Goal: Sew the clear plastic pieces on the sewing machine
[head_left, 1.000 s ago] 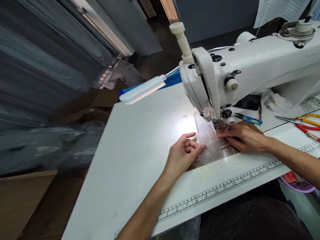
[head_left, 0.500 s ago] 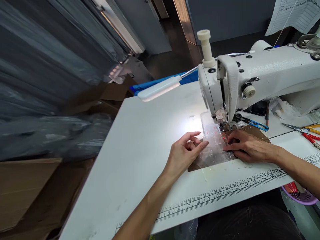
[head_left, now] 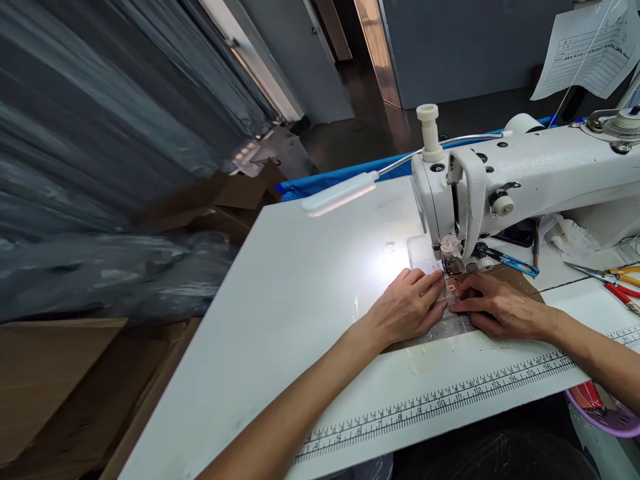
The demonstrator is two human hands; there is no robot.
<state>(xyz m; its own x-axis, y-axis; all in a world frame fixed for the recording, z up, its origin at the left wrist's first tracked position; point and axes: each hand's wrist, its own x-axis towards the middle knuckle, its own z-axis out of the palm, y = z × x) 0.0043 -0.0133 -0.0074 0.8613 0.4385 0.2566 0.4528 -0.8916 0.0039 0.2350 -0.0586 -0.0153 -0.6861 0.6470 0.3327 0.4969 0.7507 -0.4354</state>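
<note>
A thin see-through piece of material with small red and pink marks lies on the brown plate under the sewing machine. My left hand rests on it, palm down, fingers stretched toward the presser foot. To the right of the foot's front, my right hand has its thumb and bent fingers at the material's right side, seemingly gripping it. Both hands hide much of the piece. A pale pink ruffled bit sits beside the needle area.
Blue thread snips lie right of the foot, with scissors and red-handled tools farther right. A lamp lights the white table. A printed ruler runs along the front edge. A purple basket sits below.
My left hand has come down from above the material and now lies flat on it, closer to the foot. My right hand keeps much the same pose. The view has shifted slightly.
</note>
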